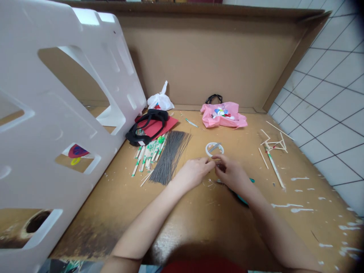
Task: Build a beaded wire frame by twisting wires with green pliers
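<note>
My left hand (196, 169) and my right hand (231, 173) meet over the middle of the table, fingertips nearly touching. Both are closed in a pinch; whatever lies between the fingers is too small and too hidden to name. Just beyond them lies a whitish, see-through ring (207, 150) with short grey pieces across it. Under my right wrist, a tool with teal and black handles (242, 201) is partly covered. A few thin clear scraps (209, 183) lie below my fingers. To the left spreads a bundle of thin grey wires (170, 157).
Paper-wrapped chopsticks (148, 156), a black strap headset (133, 137) and red card (170, 123) lie left, beside a white plastic panel (113, 76). Behind are a white bag (160, 101) and pink bag (209, 120). A stick frame (280, 145) stands right, near white glue streaks (301, 210).
</note>
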Motion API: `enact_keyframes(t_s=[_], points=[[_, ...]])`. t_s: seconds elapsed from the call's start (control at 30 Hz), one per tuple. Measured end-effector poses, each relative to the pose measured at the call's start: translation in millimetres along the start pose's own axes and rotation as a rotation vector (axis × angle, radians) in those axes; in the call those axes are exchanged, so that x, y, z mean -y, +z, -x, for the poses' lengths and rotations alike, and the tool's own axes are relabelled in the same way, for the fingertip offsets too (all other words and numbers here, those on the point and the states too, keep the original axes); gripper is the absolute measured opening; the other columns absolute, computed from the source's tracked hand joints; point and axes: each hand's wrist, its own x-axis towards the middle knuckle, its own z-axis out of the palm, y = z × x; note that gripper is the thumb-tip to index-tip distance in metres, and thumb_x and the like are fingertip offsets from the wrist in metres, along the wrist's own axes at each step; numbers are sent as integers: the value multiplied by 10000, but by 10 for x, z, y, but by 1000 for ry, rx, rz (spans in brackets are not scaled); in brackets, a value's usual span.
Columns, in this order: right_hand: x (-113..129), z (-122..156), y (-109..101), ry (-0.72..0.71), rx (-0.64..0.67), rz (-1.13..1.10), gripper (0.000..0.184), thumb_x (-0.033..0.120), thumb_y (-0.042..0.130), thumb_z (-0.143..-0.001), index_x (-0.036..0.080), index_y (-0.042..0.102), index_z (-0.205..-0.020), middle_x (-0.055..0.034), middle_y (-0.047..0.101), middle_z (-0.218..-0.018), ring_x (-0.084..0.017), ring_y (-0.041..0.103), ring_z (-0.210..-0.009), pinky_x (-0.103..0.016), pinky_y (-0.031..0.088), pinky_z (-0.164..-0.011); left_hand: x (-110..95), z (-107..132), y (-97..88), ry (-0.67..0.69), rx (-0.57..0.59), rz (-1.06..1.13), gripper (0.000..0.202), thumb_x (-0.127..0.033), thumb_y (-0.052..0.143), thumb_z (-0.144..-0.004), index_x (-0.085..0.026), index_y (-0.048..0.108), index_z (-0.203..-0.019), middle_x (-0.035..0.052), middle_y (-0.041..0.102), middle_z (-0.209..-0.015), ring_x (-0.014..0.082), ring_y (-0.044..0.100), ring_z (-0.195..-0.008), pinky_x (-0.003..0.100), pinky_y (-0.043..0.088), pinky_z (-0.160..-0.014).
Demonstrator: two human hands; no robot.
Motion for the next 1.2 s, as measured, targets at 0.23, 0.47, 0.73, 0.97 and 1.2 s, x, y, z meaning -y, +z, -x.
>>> enact_keyframes(t_s=[0.23, 0.47, 0.73, 0.97, 1.2], points=[[61, 24, 26, 7, -28, 209, 328, 160, 483, -828, 190, 584, -1139, -82, 735, -891, -240, 697, -812, -329, 501, -690, 10, 3, -7, 7, 16, -31, 267, -95, 426, -877, -185, 504, -1116, 49, 582, -885, 172, 603, -735, 254, 442, -600], [38, 33, 52, -57, -51, 193, 329, 119, 482, -793, 182, 596, -1095, -109, 676, -1045, -235, 643, -940, -367, 493, -771, -4, 9, -53, 1, 35, -12, 327, -72, 427, -864, -190, 478, -1165, 63, 583, -915, 183, 606, -779, 268, 466, -637], [-27, 28, -87, -52, 70, -92, 336, 154, 499, -778, 232, 603, -1089, -23, 679, -884, -157, 620, -760, -289, 472, -695, 8, 38, -62, 50, 8, -24, 440, -92, 430, -871, -210, 413, -1295, 62, 595, -910, 190, 608, -754, 267, 452, -601], [18, -5, -248, 19, 160, -376, 301, 212, 521, -744, 188, 575, -1040, -17, 636, -831, -115, 553, -648, -240, 435, -543, 8, 0, -78, 11, -65, 165, 224, -180, 370, -933, -169, 557, -1055, 41, 622, -843, 146, 592, -738, 239, 437, -639], [-1, -10, -252, 59, 127, -476, 247, 237, 568, -732, 197, 558, -976, -25, 649, -852, -105, 568, -630, -248, 457, -561, -19, -28, -29, -59, -346, 448, 180, -238, 434, -918, -156, 592, -894, 58, 587, -865, 152, 549, -836, 268, 443, -738]])
